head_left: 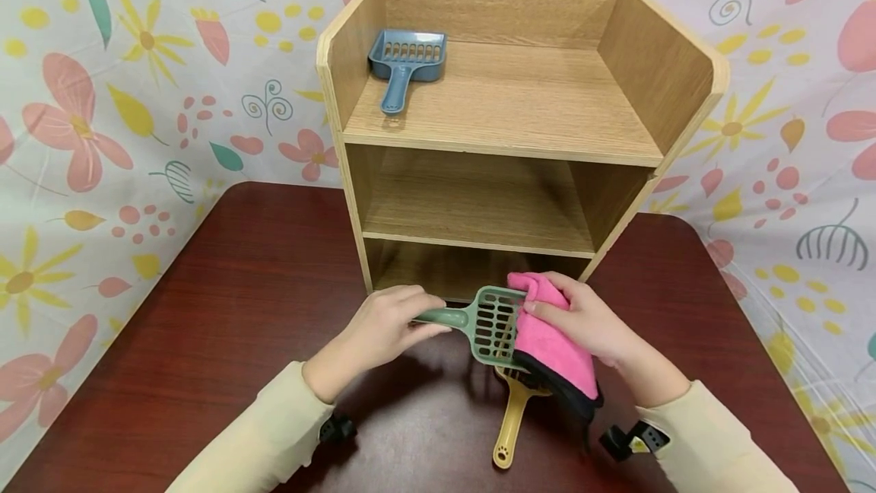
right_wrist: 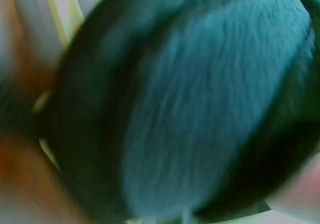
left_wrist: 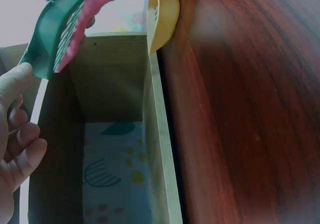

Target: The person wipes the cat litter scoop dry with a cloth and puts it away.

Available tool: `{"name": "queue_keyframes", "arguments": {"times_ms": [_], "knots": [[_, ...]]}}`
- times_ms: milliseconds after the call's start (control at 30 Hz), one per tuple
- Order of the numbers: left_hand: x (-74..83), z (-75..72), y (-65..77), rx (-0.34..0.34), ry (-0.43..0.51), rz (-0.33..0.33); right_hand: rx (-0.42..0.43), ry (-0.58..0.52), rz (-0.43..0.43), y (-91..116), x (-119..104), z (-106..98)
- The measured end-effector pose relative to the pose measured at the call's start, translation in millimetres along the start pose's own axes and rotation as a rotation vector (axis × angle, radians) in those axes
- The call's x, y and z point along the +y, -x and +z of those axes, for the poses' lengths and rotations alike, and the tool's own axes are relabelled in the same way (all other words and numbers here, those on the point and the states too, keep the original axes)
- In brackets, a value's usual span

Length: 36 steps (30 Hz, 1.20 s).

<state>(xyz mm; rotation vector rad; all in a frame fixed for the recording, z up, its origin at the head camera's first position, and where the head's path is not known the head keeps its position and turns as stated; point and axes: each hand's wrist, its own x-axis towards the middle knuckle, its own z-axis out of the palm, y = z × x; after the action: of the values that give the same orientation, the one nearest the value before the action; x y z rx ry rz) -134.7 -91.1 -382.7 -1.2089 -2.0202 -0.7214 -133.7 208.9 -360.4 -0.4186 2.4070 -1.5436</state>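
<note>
My left hand (head_left: pixel 386 329) pinches the handle of a green slotted litter scoop (head_left: pixel 483 326), whose head points right in front of the shelf. With my right hand (head_left: pixel 588 322) I hold a pink cloth (head_left: pixel 554 345) with a black edge, wrapped over the far end of the scoop's head and hiding it. In the left wrist view the green scoop (left_wrist: pixel 47 33) is tilted on edge, with the pink cloth (left_wrist: pixel 95 6) along its slotted face. The right wrist view is filled by the cloth's bluish-looking side (right_wrist: pixel 205 98). Under the green scoop lies a yellow scoop (head_left: pixel 512 424), its head partly covered.
A wooden shelf unit (head_left: pixel 472 147) with three levels stands at the back of the dark red table (head_left: pixel 274 249). On its top level, at the left, sits a blue scoop (head_left: pixel 397 86) with its handle toward me. A flower-patterned cloth backdrop (head_left: pixel 226 97) hangs behind.
</note>
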Motion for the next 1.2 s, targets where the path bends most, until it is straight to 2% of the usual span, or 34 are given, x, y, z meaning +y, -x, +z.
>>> {"name": "queue_keyframes", "arguments": {"times_ms": [100,267,333,400,500,600,667,733,800,867,933,1000,1100,1200], "knots": [[-0.1,3.5,0.6,0.036,0.005,-0.004,0.014,-0.264,0.025,3,5,5],[2.2,8.9,0.1,0.074,0.009,-0.016,-0.061,-0.693,0.017,7,8,15],[3.5,10.6,0.1,0.08,0.005,-0.023,-0.082,-0.802,0.012,9,9,20],[4.6,12.2,0.5,0.086,-0.002,-0.037,-0.073,-0.856,0.008,10,9,25],[6.4,14.9,2.2,0.088,-0.028,-0.05,0.021,-0.826,0.014,11,11,32],[9.7,18.1,4.3,0.082,-0.062,-0.054,0.169,-0.714,0.039,10,13,38],[12.9,19.4,5.3,0.052,-0.069,-0.063,0.26,-0.629,0.053,10,14,40],[15.9,18.3,6.1,-0.009,-0.04,-0.093,0.316,-0.555,0.064,9,14,41],[18.3,13.7,5.6,-0.119,0.001,-0.144,0.344,-0.49,0.072,8,13,40],[19.8,10.6,4.3,-0.232,0.042,-0.194,0.355,-0.434,0.084,9,12,38],[20.3,9.9,4.1,-0.29,0.068,-0.23,0.36,-0.409,0.104,10,10,35],[20.6,10.7,4.6,-0.285,0.082,-0.248,0.362,-0.395,0.123,11,8,34],[20.5,13.9,8.3,-0.195,0.089,-0.246,0.36,-0.403,0.151,13,6,35],[21.1,14.5,10.5,-0.145,0.077,-0.237,0.356,-0.415,0.166,14,7,36]]}}
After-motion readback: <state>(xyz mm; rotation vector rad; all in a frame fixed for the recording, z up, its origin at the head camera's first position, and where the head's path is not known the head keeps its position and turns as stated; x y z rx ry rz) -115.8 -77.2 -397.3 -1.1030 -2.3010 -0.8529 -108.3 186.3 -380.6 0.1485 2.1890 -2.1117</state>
